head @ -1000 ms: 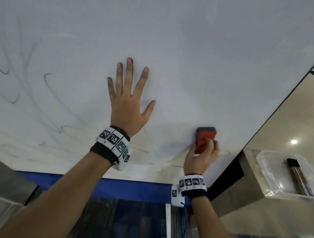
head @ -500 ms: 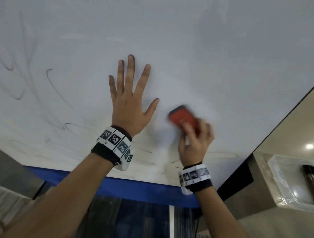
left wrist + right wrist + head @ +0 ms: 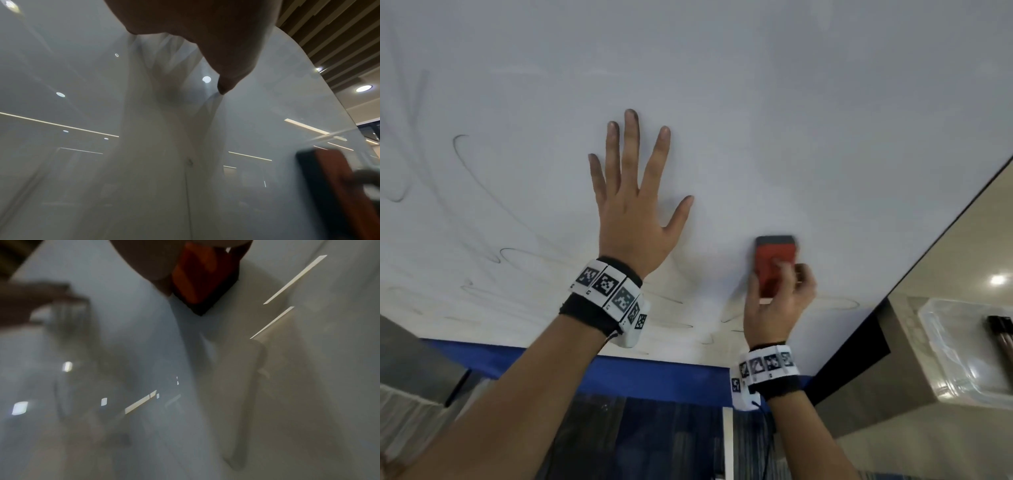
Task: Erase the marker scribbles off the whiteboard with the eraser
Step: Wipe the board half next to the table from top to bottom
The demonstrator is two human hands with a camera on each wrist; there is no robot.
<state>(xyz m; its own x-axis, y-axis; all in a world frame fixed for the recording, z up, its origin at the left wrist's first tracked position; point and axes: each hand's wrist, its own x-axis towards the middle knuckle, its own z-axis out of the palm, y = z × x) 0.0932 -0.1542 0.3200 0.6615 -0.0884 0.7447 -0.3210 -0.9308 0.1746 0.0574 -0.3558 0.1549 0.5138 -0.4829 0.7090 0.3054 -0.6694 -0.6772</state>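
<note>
The whiteboard (image 3: 756,102) fills most of the head view, upright in front of me. Faint black marker scribbles (image 3: 482,219) loop across its left side and run along its lower edge (image 3: 835,303). My left hand (image 3: 635,205) lies flat on the board, fingers spread and straight. My right hand (image 3: 779,294) grips a red eraser (image 3: 774,263) with a dark felt face and presses it to the board, to the right of the left hand. The eraser (image 3: 337,186) shows at the right edge of the left wrist view and the eraser (image 3: 203,277) shows blurred in the right wrist view.
A blue strip (image 3: 654,373) runs under the board's lower edge. The board's dark right edge (image 3: 945,226) slants down to the lower right. Beyond it a clear plastic tray (image 3: 969,349) holds dark markers (image 3: 1000,329) on a grey counter.
The eraser swept up and left toward my left hand, then back right and slightly down. My left hand stayed flat on the board.
</note>
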